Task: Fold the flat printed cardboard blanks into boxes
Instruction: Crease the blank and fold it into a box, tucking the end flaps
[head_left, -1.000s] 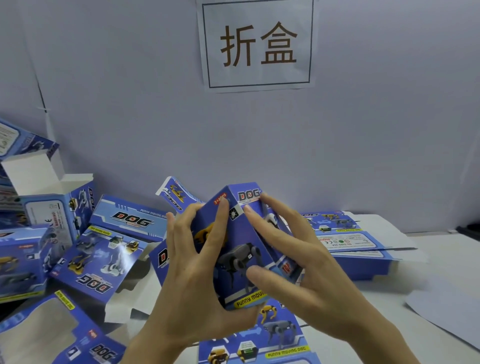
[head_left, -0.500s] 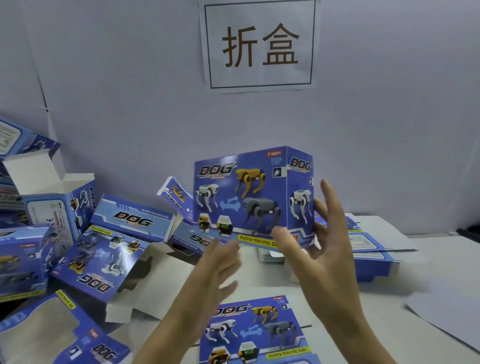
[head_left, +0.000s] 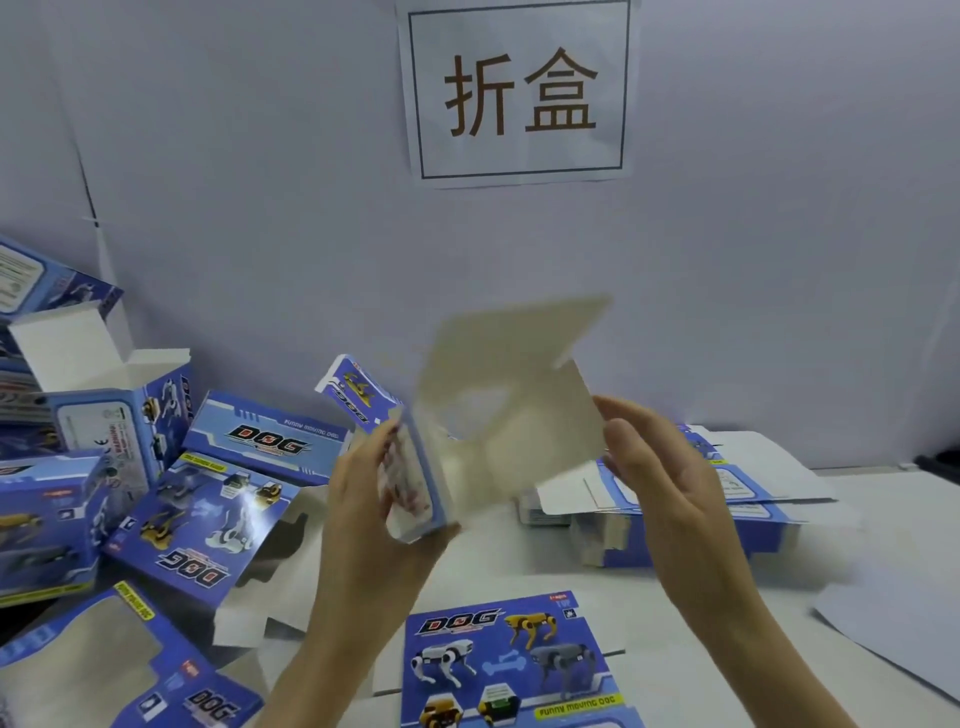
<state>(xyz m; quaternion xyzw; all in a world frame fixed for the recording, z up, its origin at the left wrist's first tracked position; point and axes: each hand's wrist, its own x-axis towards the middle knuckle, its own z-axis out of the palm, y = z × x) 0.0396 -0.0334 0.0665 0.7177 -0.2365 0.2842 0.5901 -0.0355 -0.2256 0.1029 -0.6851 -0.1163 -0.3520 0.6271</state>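
A blue printed box (head_left: 498, 415) is in the air above the table, turned so its open end and pale inside face me; it is motion-blurred. My left hand (head_left: 374, 499) grips its left side wall, thumb on the near edge. My right hand (head_left: 660, 483) is at the box's right flap with fingers nearly straight, touching its edge. A flat printed blank (head_left: 509, 660) with robot dogs lies on the table below my hands.
Folded blue boxes (head_left: 119, 415) and loose blanks (head_left: 197, 519) are piled at the left. A stack of flat blanks (head_left: 691, 509) lies at the right behind my right hand. A paper sign (head_left: 519, 93) hangs on the wall. A white sheet (head_left: 893, 629) lies at far right.
The box has been tipped from showing its printed front to showing its open inside. My left hand moved up and took hold of its left side; my right hand shifted to the flap.
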